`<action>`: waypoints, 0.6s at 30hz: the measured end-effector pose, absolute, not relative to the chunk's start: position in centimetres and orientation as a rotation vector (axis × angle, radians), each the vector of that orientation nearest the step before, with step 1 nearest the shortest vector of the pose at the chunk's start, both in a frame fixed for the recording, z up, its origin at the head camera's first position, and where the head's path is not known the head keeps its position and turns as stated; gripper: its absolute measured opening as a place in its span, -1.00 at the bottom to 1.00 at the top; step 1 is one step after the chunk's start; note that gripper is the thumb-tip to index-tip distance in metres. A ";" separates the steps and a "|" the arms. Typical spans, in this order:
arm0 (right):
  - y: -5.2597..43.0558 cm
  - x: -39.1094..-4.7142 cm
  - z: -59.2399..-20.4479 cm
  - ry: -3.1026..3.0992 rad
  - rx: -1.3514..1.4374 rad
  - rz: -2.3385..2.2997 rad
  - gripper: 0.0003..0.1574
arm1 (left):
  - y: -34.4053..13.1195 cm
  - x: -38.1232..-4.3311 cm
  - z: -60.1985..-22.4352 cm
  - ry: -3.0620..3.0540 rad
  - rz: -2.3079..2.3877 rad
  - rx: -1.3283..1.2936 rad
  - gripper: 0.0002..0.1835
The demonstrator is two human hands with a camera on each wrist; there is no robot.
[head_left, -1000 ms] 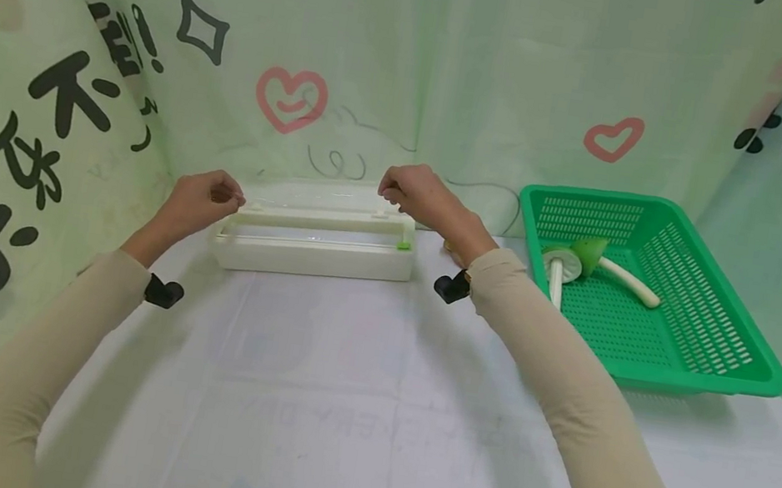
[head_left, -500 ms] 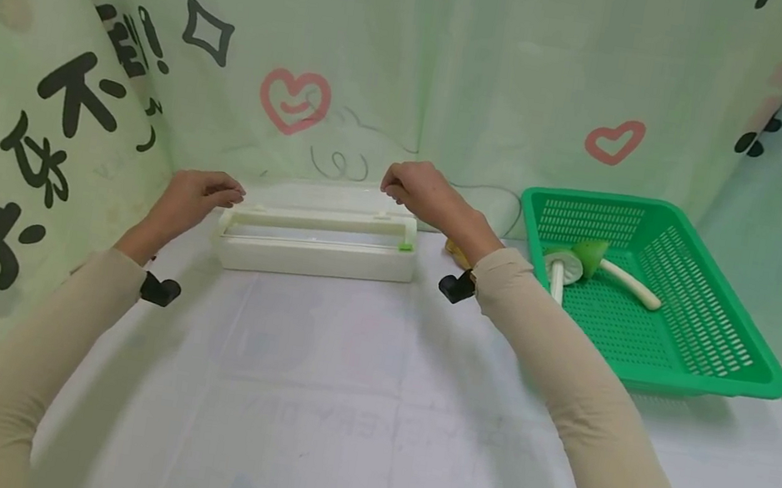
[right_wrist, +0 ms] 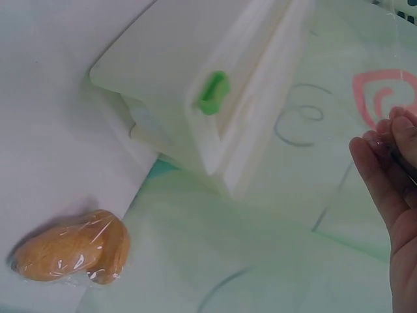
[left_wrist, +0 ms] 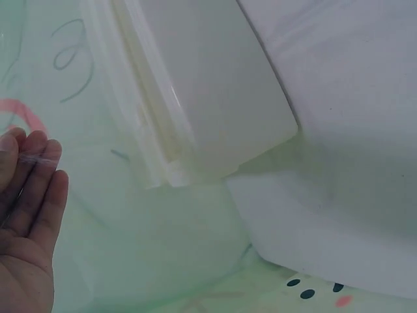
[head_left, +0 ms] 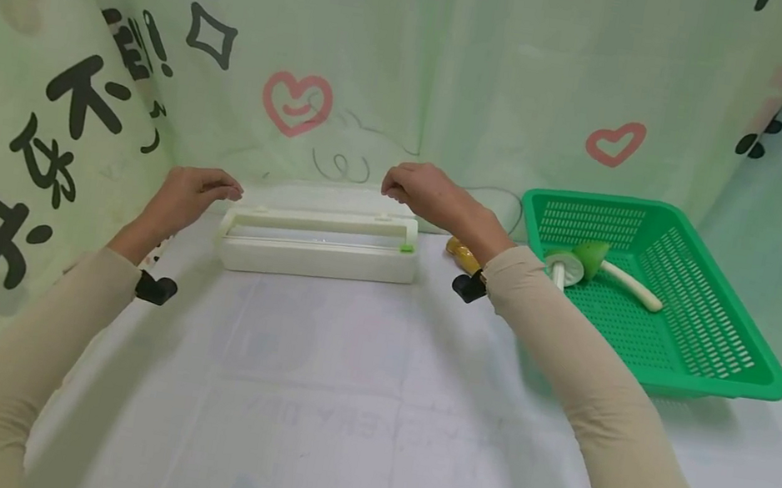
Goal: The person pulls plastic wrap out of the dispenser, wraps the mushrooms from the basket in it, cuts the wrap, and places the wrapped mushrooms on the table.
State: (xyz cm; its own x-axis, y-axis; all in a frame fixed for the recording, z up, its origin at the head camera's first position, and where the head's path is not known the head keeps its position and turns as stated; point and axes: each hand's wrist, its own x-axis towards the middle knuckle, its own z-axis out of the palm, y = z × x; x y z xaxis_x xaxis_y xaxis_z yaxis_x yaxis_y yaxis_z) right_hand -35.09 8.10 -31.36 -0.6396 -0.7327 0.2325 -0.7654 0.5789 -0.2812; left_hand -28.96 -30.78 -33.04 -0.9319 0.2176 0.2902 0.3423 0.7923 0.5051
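Behind the white cling film dispenser (head_left: 318, 262), my left hand (head_left: 180, 202) is raised near its left end and pinches clear cling film (left_wrist: 39, 159) between thumb and fingers. Past the other end, my right hand (head_left: 430, 195) is held above the back of the box, pinching clear film as well. The film between the hands is almost invisible. A green slider (right_wrist: 214, 92) sits at the right end of the dispenser's slot. On the table beside that end lies an orange-brown lumpy thing wrapped in clear film (right_wrist: 71, 251), partly hidden by my right forearm in the head view.
To the right stands a green perforated basket (head_left: 704, 382). Inside it lie two mushroom-shaped things (head_left: 590, 257) with green caps and white stems. Patterned pale green curtains (head_left: 508, 68) close in the back and both sides of the white table (head_left: 318, 427).
My left hand has shifted slightly left. My right forearm has moved a little to the right, so more of the wrapped orange-brown thing shows. The dispenser and basket stay put.
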 end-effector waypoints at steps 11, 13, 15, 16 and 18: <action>8.4 -35.1 -31.3 -2.556 1.344 0.535 -0.80 | -30.9 -28.6 -32.0 -2.751 -0.788 -0.470 -0.79; 8.4 -35.1 -31.2 -2.541 1.353 0.536 -0.80 | -30.9 -28.7 -31.8 -2.756 -0.772 -0.460 -0.79; 8.4 -35.0 -30.9 -2.544 1.355 0.537 -0.80 | -30.9 -28.7 -31.6 -2.758 -0.759 -0.466 -0.79; 8.4 -35.0 -30.8 -2.544 1.355 0.533 -0.80 | -30.9 -28.7 -31.5 -2.757 -0.750 -0.469 -0.79; 8.5 -35.0 -30.6 -2.542 1.353 0.523 -0.80 | -31.0 -28.7 -31.3 -2.751 -0.738 -0.476 -0.79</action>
